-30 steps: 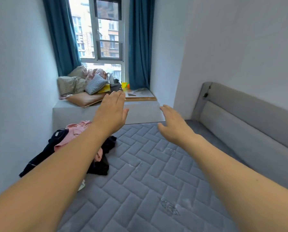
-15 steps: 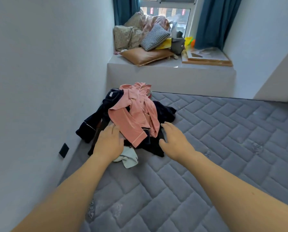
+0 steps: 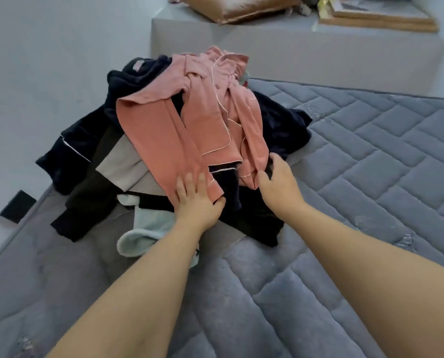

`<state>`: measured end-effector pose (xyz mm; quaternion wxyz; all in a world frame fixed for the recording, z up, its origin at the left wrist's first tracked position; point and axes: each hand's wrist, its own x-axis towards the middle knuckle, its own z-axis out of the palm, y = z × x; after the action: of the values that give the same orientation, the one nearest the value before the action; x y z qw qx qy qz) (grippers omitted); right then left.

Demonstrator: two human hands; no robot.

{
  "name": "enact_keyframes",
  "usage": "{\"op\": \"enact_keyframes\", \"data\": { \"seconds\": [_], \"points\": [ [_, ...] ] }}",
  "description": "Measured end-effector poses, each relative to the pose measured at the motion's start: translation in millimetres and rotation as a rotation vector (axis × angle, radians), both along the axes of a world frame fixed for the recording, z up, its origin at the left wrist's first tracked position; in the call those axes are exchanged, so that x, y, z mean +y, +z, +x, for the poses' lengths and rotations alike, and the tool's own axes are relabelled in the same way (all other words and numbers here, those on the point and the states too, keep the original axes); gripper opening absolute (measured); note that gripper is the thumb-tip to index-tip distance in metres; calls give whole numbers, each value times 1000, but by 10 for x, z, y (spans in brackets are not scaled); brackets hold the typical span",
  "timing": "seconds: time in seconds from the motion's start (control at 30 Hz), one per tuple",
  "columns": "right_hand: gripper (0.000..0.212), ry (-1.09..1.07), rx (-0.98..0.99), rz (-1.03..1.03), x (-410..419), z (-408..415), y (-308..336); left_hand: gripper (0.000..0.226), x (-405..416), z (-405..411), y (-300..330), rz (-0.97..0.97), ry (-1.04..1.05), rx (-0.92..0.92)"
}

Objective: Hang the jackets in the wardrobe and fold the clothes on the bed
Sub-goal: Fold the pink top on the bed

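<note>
Start of the folding step, seen from above the person's forearms. A heap of clothes lies on the grey quilted mattress [image 3: 345,177], pushed against the pale wall [image 3: 48,73] on the left. Uppermost is a pink pyjama top [image 3: 164,135] with white piping, sleeves sprawled toward the person. Beneath it lie a dark navy garment [image 3: 86,140] with a thin white stripe, a grey piece [image 3: 122,164] and a pale mint item [image 3: 148,228] nearest the viewer.

The left hand [image 3: 197,200] lies flat on the near end of a pink sleeve, fingers straight and pressing the cloth, thumb spread to the side; it grasps nothing. The right hand [image 3: 280,184] is at the cuff of the other pink sleeve, thumb and fingers curved toward the hem; whether it has closed on the cloth cannot be told from this view.

To do this step well, judging from the layout: take the pink top alone, by its two sleeve ends or shoulders, and lift it clear so the navy layer underneath does not drag along. Shake it flat over the bare quilting to the right, front down, before folding sleeves inward. A tan cushion [image 3: 241,9] rests on the ledge [image 3: 293,47] beyond. No wardrobe is visible.
</note>
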<state>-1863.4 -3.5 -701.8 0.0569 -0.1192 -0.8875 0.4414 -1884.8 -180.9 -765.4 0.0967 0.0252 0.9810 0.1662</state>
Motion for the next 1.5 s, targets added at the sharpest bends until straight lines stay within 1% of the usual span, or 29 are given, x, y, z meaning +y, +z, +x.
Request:
{"op": "enact_keyframes", "data": {
  "seconds": [0.07, 0.1, 0.13, 0.17, 0.23, 0.27, 0.33, 0.6, 0.73, 0.83, 0.9, 0.93, 1.03, 1.07, 1.1, 1.17, 1.23, 1.27, 1.37, 1.43, 1.5],
  "points": [
    [54, -9, -25, -83, 33, -316, -323, 78, -28, 195, -516, -188, -54, 181],
    [56, -3, -41, -112, 27, -447, -527, 74, -46, 233, -725, -208, -67, 291],
    [54, -5, -34, -72, 39, -555, -744, 72, -35, 194, -879, -186, -65, 393],
    [51, -11, -26, 54, 39, -609, -950, 73, -13, 136, -993, -163, -53, 468],
    [46, -54, 27, 352, -47, -635, -1249, 75, -12, 56, -1074, -175, -39, 556],
    [45, -87, 56, 427, -78, -623, -1332, 75, -2, 49, -1101, -170, -31, 584],
    [42, -137, 106, 488, -116, -623, -1419, 72, 5, 57, -1121, -160, -30, 601],
    [35, -142, 120, 527, -140, -652, -1451, 68, -8, 59, -1130, -190, -50, 598],
    [32, -144, 174, 499, -130, -664, -1430, 62, -10, 48, -1113, -183, -52, 595],
    [30, -113, 172, 402, -105, -639, -1320, 60, -28, 25, -1103, -176, -55, 587],
    [17, -54, 159, 402, -62, -531, -1224, 59, -42, 26, -1092, -169, -68, 571],
    [13, -18, 126, 452, -26, -441, -1168, 57, -34, 39, -1063, -160, -73, 561],
    [18, 69, -34, 603, 85, -27, -936, 51, -7, 140, -879, -121, -87, 508],
    [20, 89, -103, 622, 119, 139, -853, 50, -10, 200, -815, -99, -108, 494],
    [28, 114, -181, 641, 150, 307, -775, 49, -24, 287, -761, -68, -135, 479],
    [44, 180, -325, 707, 205, 654, -626, 48, -90, 558, -706, 50, -182, 434],
    [46, 285, -459, 782, 211, 1024, -485, 45, -211, 947, -699, 171, -196, 348],
    [43, 342, -541, 794, 199, 1218, -423, 43, -276, 1156, -692, 182, -209, 303],
    [35, 484, -848, 796, 107, 1773, -208, 34, -432, 1730, -506, 129, -229, 168],
    [25, 557, -960, 805, -14, 2161, -49, 28, -477, 2108, -297, 54, -195, 39],
    [19, 646, -1036, 799, -179, 2586, 54, 30, -518, 2568, -77, -50, -223, -126]
  ]
}}
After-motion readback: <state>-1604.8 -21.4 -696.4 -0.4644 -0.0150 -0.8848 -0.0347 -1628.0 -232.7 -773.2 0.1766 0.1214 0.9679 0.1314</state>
